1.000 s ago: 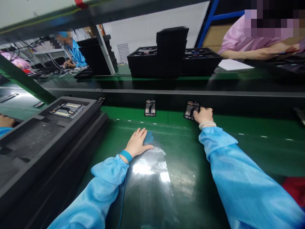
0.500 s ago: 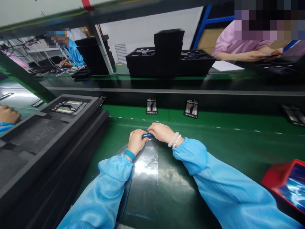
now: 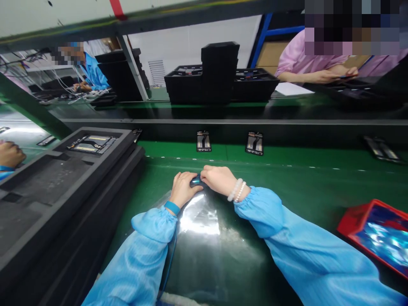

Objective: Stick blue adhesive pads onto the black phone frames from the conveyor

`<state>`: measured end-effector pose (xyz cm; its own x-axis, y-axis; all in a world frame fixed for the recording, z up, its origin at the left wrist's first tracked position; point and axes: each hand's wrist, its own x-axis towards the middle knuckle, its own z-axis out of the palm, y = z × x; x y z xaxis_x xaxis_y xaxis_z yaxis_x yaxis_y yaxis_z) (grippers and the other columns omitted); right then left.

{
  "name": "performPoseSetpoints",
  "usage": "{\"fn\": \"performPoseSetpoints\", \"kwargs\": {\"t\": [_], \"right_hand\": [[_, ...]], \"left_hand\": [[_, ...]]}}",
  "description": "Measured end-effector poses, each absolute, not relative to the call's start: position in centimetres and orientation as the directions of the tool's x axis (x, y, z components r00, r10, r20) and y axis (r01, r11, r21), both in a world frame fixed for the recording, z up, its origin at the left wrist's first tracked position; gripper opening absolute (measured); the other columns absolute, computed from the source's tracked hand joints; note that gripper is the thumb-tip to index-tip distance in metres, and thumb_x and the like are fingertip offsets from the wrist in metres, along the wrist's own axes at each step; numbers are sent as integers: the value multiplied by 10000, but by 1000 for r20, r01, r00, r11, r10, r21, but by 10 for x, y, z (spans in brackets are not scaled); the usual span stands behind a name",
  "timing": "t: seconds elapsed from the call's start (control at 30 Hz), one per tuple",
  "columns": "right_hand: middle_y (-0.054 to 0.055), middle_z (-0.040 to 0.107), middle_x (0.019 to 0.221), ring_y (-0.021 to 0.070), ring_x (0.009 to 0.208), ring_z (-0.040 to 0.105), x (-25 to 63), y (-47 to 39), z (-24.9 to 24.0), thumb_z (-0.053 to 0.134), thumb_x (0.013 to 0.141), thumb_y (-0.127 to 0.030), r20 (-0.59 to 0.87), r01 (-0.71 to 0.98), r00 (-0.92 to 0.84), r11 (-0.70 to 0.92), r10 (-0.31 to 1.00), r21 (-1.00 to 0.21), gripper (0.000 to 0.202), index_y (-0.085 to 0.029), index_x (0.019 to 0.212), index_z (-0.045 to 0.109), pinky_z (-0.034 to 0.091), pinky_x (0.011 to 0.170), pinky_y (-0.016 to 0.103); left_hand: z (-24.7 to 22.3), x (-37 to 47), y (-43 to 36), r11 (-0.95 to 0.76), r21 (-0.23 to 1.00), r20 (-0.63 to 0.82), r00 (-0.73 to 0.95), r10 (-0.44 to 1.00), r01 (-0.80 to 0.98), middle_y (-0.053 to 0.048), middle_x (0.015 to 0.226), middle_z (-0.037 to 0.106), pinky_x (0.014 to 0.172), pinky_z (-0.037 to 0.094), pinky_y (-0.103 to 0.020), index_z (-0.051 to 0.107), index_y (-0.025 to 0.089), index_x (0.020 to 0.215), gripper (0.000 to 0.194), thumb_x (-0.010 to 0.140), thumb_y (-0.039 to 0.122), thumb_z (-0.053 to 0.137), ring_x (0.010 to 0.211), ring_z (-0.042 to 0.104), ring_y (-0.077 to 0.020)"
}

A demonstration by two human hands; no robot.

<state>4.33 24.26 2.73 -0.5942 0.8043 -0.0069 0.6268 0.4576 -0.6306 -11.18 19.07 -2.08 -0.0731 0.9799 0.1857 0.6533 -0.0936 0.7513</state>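
Note:
Between my hands is a small glossy dark-blue phone part [image 3: 196,181], mostly covered by my fingers. My left hand [image 3: 184,187], with a blue band at its wrist, grips its left side, thumb along the near edge. Curled at the right end, my right hand [image 3: 219,179] pinches the edge; its fingertips are partly hidden. Below them, a clear plastic sheet [image 3: 200,216] reflects light on the green bench. Beyond my hands, two phone screen assemblies with flex cables lie on the green strip, the left one [image 3: 204,141] and the right one [image 3: 254,143].
At the left stands a stack of black foam trays [image 3: 127,163], with a screen assembly [image 3: 92,143] in the top one. A red bin [image 3: 353,216] of shiny blue pieces sits at right. Another screen assembly [image 3: 382,149] lies far right. Co-workers sit across and at left.
My right hand has rolled slightly and its fingers are more curled at the part's edge. More of the blue surface shows. The view has shifted a little, bringing more of the red bin in.

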Motion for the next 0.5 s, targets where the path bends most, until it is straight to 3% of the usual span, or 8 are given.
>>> {"fn": "performPoseSetpoints", "kwargs": {"t": [0.1, 0.23, 0.33, 0.5], "right_hand": [[64, 595, 771, 158, 694, 546, 62, 238, 25, 487, 812, -296, -41, 521, -496, 260, 867, -813, 236, -136, 813, 660, 416, 613, 271], [11, 481, 613, 99, 519, 425, 74, 219, 16, 452, 808, -434, -148, 271, -464, -19, 873, -962, 410, -85, 915, 640, 372, 485, 248], [1, 455, 642, 83, 537, 406, 71, 202, 13, 542, 735, -493, -182, 89, -480, -158, 858, -983, 431, -105, 892, 646, 357, 493, 241], [-7, 432, 677, 66, 546, 387, 65, 192, 14, 627, 662, -516, -196, -70, -499, -265, 844, -962, 411, -138, 820, 657, 338, 504, 239]], "left_hand": [[-17, -107, 183, -116, 862, 189, -100, 977, 493, -64, 1218, 612, 1072, 256, -430, 615, 218, 1130, 500, 645, 269, 728, 1207, 473, -260], [-13, -90, 171, -85, 972, 118, -139, 983, 221, -76, 945, 708, 782, 501, -332, 677, 166, 1039, 323, 803, 343, 545, 857, 650, -199], [-12, -79, 165, -46, 997, 55, -175, 983, 54, -69, 777, 707, 621, 503, -280, 719, 138, 908, 313, 763, 384, 591, 681, 632, -167], [-10, -79, 163, -25, 995, 5, -209, 978, -94, -42, 676, 677, 533, 456, -230, 729, 140, 850, 313, 709, 407, 647, 584, 572, -119]]}}
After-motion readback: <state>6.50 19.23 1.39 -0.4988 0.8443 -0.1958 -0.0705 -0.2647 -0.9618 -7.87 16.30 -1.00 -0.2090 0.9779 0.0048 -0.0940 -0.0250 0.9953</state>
